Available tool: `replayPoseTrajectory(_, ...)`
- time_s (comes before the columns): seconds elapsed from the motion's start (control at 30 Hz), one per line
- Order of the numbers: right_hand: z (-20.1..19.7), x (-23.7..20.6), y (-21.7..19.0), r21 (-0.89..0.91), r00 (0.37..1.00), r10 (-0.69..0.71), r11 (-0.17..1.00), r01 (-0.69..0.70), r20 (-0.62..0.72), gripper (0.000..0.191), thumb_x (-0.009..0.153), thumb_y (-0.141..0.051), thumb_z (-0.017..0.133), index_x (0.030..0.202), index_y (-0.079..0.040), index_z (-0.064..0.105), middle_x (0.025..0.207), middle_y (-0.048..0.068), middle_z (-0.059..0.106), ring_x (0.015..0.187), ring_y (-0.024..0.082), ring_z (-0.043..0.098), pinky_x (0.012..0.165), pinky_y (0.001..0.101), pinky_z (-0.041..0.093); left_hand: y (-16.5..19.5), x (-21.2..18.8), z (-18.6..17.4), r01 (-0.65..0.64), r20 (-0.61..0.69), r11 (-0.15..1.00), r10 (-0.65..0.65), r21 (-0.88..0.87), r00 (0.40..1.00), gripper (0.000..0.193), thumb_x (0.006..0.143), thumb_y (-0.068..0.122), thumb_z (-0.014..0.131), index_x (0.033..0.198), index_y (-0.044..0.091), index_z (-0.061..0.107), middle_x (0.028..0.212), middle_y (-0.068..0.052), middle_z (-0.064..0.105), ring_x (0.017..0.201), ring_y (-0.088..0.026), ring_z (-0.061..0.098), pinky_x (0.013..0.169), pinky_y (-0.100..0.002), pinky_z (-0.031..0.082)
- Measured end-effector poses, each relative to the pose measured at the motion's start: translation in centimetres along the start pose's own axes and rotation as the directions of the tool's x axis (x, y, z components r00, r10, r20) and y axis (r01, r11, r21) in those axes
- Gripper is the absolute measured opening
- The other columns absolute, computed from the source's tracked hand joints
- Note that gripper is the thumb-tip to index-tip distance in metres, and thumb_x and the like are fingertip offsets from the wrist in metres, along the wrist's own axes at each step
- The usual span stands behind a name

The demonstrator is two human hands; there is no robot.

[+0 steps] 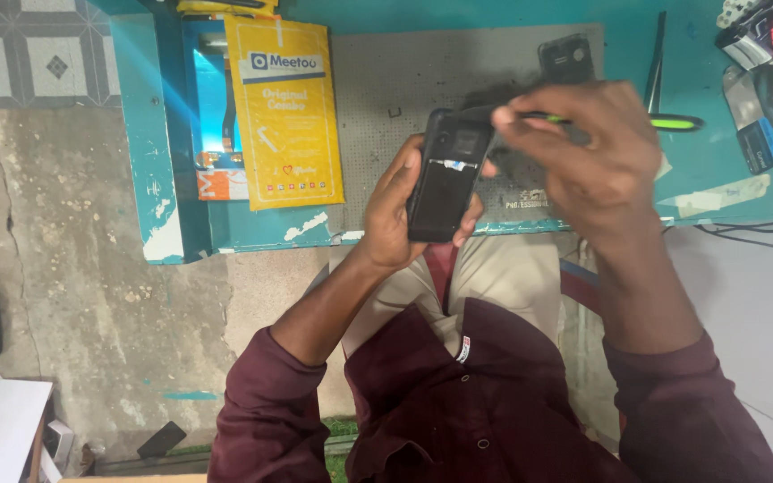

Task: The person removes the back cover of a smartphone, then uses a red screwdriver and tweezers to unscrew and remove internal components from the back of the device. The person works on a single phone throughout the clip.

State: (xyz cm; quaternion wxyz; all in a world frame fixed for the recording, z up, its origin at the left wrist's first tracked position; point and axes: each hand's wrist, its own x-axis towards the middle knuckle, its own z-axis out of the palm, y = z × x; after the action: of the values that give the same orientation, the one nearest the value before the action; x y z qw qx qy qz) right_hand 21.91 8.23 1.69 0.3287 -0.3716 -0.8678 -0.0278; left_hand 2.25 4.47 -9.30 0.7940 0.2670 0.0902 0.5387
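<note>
My left hand (393, 211) grips a black phone (445, 179) upright, its opened back facing me, just in front of the teal workbench (172, 179). My right hand (583, 156) pinches a thin tool with a green handle (673, 123), and its dark tip lies across the phone's top edge. My right hand covers part of the tool. A grey work mat (386, 80) lies on the bench behind the phone.
A yellow parts packet (286, 112) lies at the mat's left, over a blue and orange pack. A small black part (567, 57) rests at the mat's far edge. Black tweezers (656, 58), cables and tools (762, 72) crowd the right. Bare concrete floor lies to the left.
</note>
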Motion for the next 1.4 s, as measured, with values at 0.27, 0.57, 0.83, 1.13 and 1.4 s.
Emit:
replayPoseTrajectory(0.27, -0.3, -1.0, 0.1, 0.117, 0.991, 0.12, 0.987, -0.113, -0.06, 0.038, 0.097, 0.02, 0.073, 0.118, -0.01, 0.081, 0.116, 0.007, 0.071, 0.103, 0.021, 0.067, 0.081, 0.0264, 0.057, -0.1, 0.2, 0.4, -0.003, -0.002, 0.997, 0.003, 0.083, 1.0, 0.05, 0.117, 0.045, 0.031, 0.144, 0.003, 0.038, 0.13, -0.027, 0.059, 0.075, -0.025, 0.063, 0.057, -0.035, 0.052)
replayPoseTrajectory(0.57, 0.8, 0.2, -0.7, 0.023, 0.997, 0.019, 1.0, -0.017, -0.079, 0.029, 0.09, 0.014, 0.079, 0.109, -0.008, 0.081, 0.107, 0.005, 0.072, 0.095, 0.021, 0.064, 0.079, 0.0356, 0.049, 0.1, 0.4, 0.4, 0.001, -0.044, 1.0, 0.0, 0.022, 0.999, 0.047, 0.117, 0.045, 0.031, 0.14, 0.004, 0.038, 0.132, -0.027, 0.059, 0.078, -0.028, 0.063, 0.06, -0.038, 0.053)
replayPoseTrajectory(0.83, 1.0, 0.4, -1.0, 0.117, 0.989, 0.06, 0.992, -0.045, -0.134, 0.032, 0.089, 0.017, 0.077, 0.109, -0.008, 0.081, 0.106, 0.006, 0.073, 0.095, 0.021, 0.066, 0.074, 0.0309, 0.052, -0.1, 0.3, 0.3, 0.015, -0.054, 0.998, -0.012, 0.059, 0.998, 0.049, 0.117, 0.046, 0.03, 0.143, 0.005, 0.038, 0.129, -0.025, 0.059, 0.076, -0.026, 0.063, 0.059, -0.037, 0.053)
replayPoseTrajectory(1.13, 0.7, -1.5, 0.6, 0.097, 0.98, 0.18, 0.98, -0.172, -0.08, 0.023, 0.098, 0.017, 0.076, 0.109, -0.003, 0.079, 0.11, 0.008, 0.071, 0.098, 0.022, 0.068, 0.08, 0.0312, 0.055, 0.3, 0.4, 0.2, -0.047, -0.02, 0.999, 0.047, 0.013, 0.999, 0.051, 0.118, 0.047, 0.03, 0.144, 0.004, 0.041, 0.126, -0.026, 0.061, 0.072, -0.028, 0.066, 0.054, -0.037, 0.055)
replayPoseTrajectory(1.4, 2.9, -2.9, 0.9, 0.395, 0.971, 0.202, 0.908, -0.137, -0.128, 0.033, 0.098, 0.02, 0.071, 0.118, -0.005, 0.078, 0.118, 0.009, 0.073, 0.097, 0.019, 0.07, 0.08, 0.0297, 0.056, 0.5, 0.3, 0.3, 0.032, -0.043, 0.998, -0.034, -0.048, 0.998, 0.057, 0.115, 0.048, 0.03, 0.144, 0.0, 0.041, 0.13, -0.028, 0.062, 0.087, -0.037, 0.072, 0.063, -0.044, 0.062)
